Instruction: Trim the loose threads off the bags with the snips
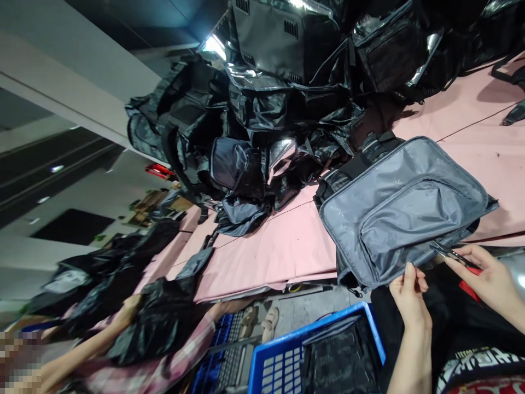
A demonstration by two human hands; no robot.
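A backpack (402, 191) lies on the pink table with its grey lining turned outward, near the table's front edge. My left hand (411, 293) pinches the lower edge of the grey lining between thumb and fingers. In my right hand (482, 273) is a pair of small scissors (447, 251) with dark blades and a bit of red at the handle. The blade tips point left and lie over the lower border of the lining. Whether they touch the fabric, I cannot tell.
Many black bags (279, 104) are heaped at the back of the pink table (270, 251). Below the front edge stands a blue crate (274, 355) with a black bag inside. To the left, a co-worker in a plaid sleeve (184, 350) handles a black bag (159, 317).
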